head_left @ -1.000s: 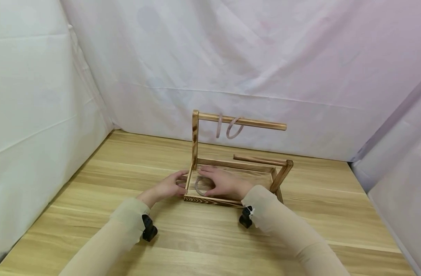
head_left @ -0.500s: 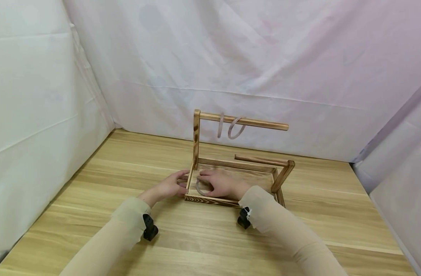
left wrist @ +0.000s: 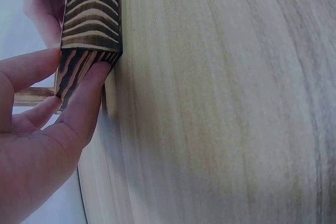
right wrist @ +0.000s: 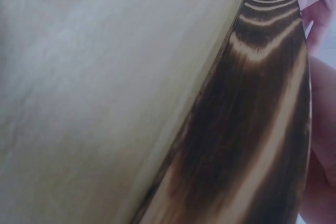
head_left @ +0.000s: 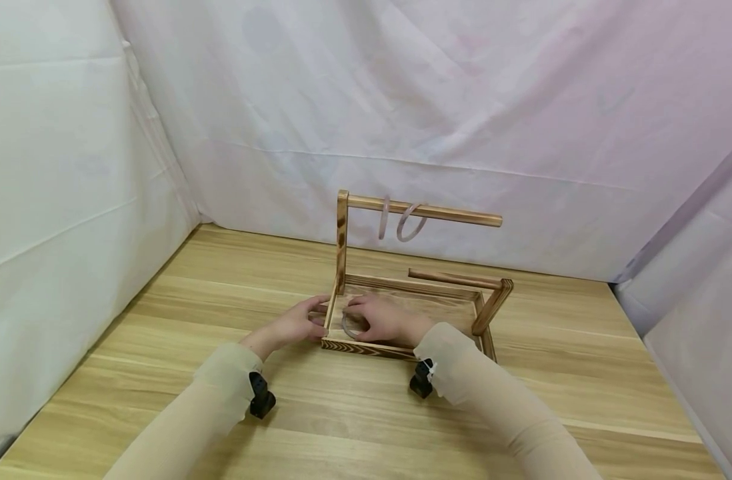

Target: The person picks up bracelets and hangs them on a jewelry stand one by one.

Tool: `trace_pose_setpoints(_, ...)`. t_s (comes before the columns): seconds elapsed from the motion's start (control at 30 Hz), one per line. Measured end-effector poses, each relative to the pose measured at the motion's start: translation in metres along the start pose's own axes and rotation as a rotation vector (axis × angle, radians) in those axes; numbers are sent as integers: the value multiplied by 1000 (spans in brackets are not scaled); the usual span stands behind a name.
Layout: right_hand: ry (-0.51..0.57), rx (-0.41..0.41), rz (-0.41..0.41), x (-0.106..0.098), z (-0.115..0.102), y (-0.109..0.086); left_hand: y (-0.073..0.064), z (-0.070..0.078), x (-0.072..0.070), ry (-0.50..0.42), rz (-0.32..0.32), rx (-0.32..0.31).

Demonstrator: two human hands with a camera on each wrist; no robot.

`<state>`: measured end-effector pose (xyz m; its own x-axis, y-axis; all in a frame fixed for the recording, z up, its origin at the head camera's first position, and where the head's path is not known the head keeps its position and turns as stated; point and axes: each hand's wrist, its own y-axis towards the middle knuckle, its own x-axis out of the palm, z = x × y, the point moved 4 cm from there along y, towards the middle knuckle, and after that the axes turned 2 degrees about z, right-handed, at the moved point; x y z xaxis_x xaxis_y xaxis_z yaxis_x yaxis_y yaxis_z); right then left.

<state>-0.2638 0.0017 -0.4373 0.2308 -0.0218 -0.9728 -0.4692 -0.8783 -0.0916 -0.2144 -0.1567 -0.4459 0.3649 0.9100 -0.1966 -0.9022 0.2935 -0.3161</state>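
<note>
In the head view a wooden stand has a shallow tray as its base. My left hand is at the tray's left end; in the left wrist view its extended fingers and thumb touch the striped wooden end wall. Inside the tray, at the left, lies a pale bangle. My right hand reaches over the front wall and pinches this bangle between thumb and fingers, covering its right part. The right wrist view mostly shows the dark-grained front wall, which hides much of that hand.
Two more pale bangles hang on the upper bar, which extends right from the tall left post. A lower bar extends left from the short right post. Pale curtains stand behind and beside the wooden table.
My right hand has shifted slightly left, and its thumb and fingers have drawn closer together on the bangle in the tray. My left hand stays at the tray's end.
</note>
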Motion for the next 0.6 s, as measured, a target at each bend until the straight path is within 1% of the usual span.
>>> trace_pose_setpoints(0.3,37,11,30,1,4,-3,-1,1,1,18,3,-11)
trace_pose_setpoints(0.47,82,37,59,-4,6,-7,-1,2,1,24,7,-10)
trace_pose_setpoints(0.6,111,38,92,-10,6,-9,-1,3,1,19,4,-2)
